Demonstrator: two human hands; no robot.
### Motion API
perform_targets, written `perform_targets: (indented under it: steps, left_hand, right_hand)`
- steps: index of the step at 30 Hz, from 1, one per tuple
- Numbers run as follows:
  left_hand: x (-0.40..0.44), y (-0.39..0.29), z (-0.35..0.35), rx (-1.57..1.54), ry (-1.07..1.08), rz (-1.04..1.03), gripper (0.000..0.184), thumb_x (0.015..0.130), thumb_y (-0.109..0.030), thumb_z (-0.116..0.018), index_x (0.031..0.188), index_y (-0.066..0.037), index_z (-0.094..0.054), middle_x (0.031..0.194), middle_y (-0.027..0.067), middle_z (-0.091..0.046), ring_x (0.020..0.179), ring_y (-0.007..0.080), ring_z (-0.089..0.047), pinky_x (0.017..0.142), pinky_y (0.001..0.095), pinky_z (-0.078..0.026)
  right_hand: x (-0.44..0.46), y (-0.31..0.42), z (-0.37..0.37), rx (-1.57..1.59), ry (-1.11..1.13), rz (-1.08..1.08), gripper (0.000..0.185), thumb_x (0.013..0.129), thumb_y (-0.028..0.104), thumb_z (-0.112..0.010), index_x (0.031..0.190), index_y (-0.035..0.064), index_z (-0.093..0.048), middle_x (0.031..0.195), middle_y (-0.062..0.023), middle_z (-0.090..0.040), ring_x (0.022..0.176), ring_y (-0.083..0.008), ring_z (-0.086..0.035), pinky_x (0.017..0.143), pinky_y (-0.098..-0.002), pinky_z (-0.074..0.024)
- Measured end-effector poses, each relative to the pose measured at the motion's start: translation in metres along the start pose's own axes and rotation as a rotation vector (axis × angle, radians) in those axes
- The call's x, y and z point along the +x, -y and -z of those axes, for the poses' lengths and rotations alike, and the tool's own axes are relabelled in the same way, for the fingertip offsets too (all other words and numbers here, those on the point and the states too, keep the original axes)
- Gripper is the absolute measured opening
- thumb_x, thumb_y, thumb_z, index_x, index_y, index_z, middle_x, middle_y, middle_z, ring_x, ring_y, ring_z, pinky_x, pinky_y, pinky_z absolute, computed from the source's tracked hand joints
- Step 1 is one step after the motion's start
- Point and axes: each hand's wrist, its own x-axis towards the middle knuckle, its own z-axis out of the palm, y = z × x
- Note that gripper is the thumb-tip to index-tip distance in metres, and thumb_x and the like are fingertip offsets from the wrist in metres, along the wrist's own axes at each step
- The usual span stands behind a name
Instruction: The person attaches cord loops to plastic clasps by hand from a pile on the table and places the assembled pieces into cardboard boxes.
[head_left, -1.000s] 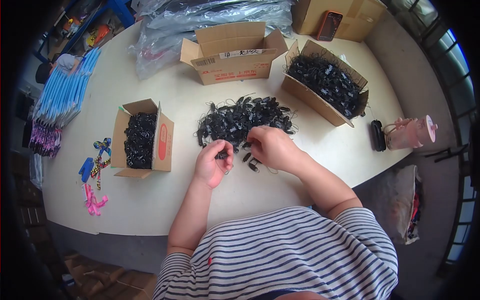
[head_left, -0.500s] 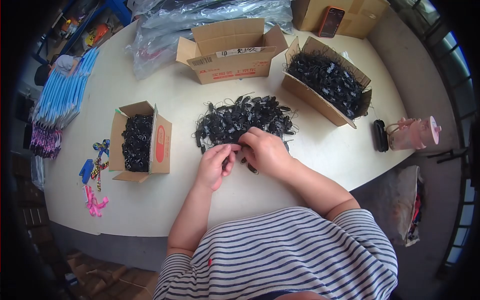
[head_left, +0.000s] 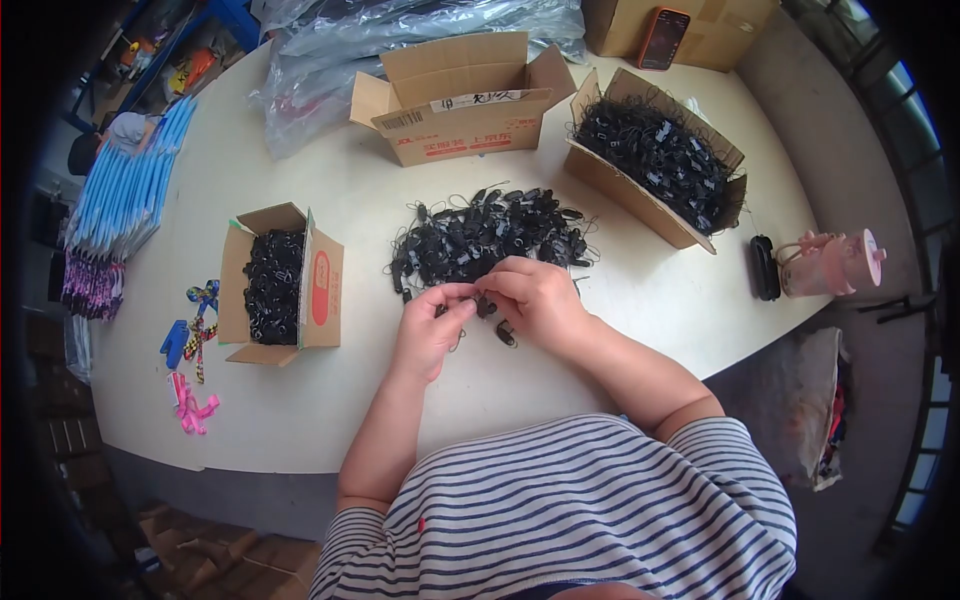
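My left hand (head_left: pixel 430 330) and my right hand (head_left: pixel 547 306) meet fingertip to fingertip at the near edge of a pile of small black buckles with thin cord loops (head_left: pixel 490 232). Both hands are closed in a pinch. Between them shows a dark buckle piece (head_left: pixel 486 307); its details are too small to make out. Part of another black piece peeks from under my left fingers, with a cord loop below. Just under my right hand a black buckle (head_left: pixel 506 334) hangs or lies; I cannot tell which.
At left stands a small carton (head_left: pixel 328 300) full of black parts; at right, a larger carton (head_left: pixel 625 200) heaped with corded buckles. Behind the pile is an open carton (head_left: pixel 465 135). Colourful straps (head_left: pixel 195 405), a pink cup (head_left: pixel 835 265) and a phone (head_left: pixel 663 40) are around.
My fingertips have shifted slightly, and the dark piece between them shows more now. The cord loop under my left hand and the buckle under my right are plainer to see.
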Motion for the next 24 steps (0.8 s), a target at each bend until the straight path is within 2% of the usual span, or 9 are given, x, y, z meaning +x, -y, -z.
perform_targets:
  steps: [6,9,12,15,18,21,24]
  left_hand:
    - [0.000,0.011,0.002,0.221,0.043,-0.227,0.031,0.072,0.004,-0.063,0.103,0.000,-0.058,0.065,-0.0064,-0.040,0.056,0.0014,-0.036,0.051,0.0150,-0.033]
    - [-0.001,0.010,0.000,0.300,0.142,-0.262,0.028,0.071,0.006,-0.060,0.099,0.000,-0.058,0.066,-0.0058,-0.041,0.060,0.0022,-0.038,0.055,0.0152,-0.035]
    - [-0.003,0.011,0.000,0.252,0.234,-0.316,0.021,0.077,0.002,-0.058,0.097,0.000,-0.056,0.065,-0.0058,-0.041,0.057,0.0018,-0.037,0.052,0.0154,-0.032]
    - [-0.005,0.003,0.000,0.035,0.216,-0.025,0.011,0.084,-0.006,-0.053,0.094,0.000,-0.054,0.061,-0.0051,-0.041,0.053,0.0020,-0.034,0.048,0.0162,-0.028]
    - [-0.003,0.007,0.002,-0.017,0.145,-0.123,0.014,0.090,-0.014,-0.048,0.092,-0.001,-0.052,0.058,-0.0047,-0.039,0.050,0.0027,-0.031,0.045,0.0176,-0.024]
    - [-0.006,0.006,0.002,-0.116,0.156,-0.254,0.014,0.090,-0.015,-0.046,0.089,-0.002,-0.051,0.057,-0.0041,-0.038,0.049,0.0033,-0.032,0.045,0.0180,-0.025]
    - [-0.007,0.005,0.005,-0.280,0.265,-0.371,0.014,0.090,-0.014,-0.046,0.090,-0.001,-0.051,0.058,-0.0040,-0.038,0.050,0.0031,-0.032,0.045,0.0177,-0.025]
  right_hand:
    - [-0.001,-0.001,-0.006,0.109,-0.118,0.084,0.018,0.066,-0.003,-0.064,0.083,0.0036,-0.064,0.082,-0.0087,-0.062,0.066,-0.0235,-0.061,0.054,-0.0317,-0.0488]
    - [-0.002,0.001,-0.003,0.084,-0.110,0.067,0.020,0.064,-0.004,-0.064,0.082,0.0037,-0.065,0.080,-0.0072,-0.061,0.066,-0.0221,-0.060,0.055,-0.0309,-0.0483]
    - [0.001,-0.002,0.000,0.033,-0.124,0.108,0.022,0.062,-0.004,-0.065,0.082,0.0042,-0.065,0.078,-0.0063,-0.060,0.067,-0.0210,-0.058,0.057,-0.0300,-0.0475]
    - [0.002,-0.001,0.001,0.019,-0.142,0.102,0.022,0.060,-0.004,-0.065,0.081,0.0042,-0.065,0.076,-0.0060,-0.059,0.070,-0.0215,-0.056,0.058,-0.0299,-0.0468]
    - [0.003,-0.002,-0.002,0.000,-0.139,0.059,0.022,0.059,-0.004,-0.064,0.079,0.0039,-0.064,0.075,-0.0066,-0.059,0.073,-0.0237,-0.054,0.062,-0.0315,-0.0464]
    - [0.004,-0.005,-0.003,-0.046,-0.078,0.012,0.021,0.060,-0.005,-0.062,0.079,0.0036,-0.064,0.075,-0.0077,-0.058,0.076,-0.0257,-0.053,0.065,-0.0334,-0.0456]
    - [0.001,-0.011,-0.005,-0.119,0.007,-0.015,0.020,0.061,-0.005,-0.060,0.079,0.0032,-0.063,0.077,-0.0087,-0.058,0.076,-0.0269,-0.053,0.068,-0.0343,-0.0448]
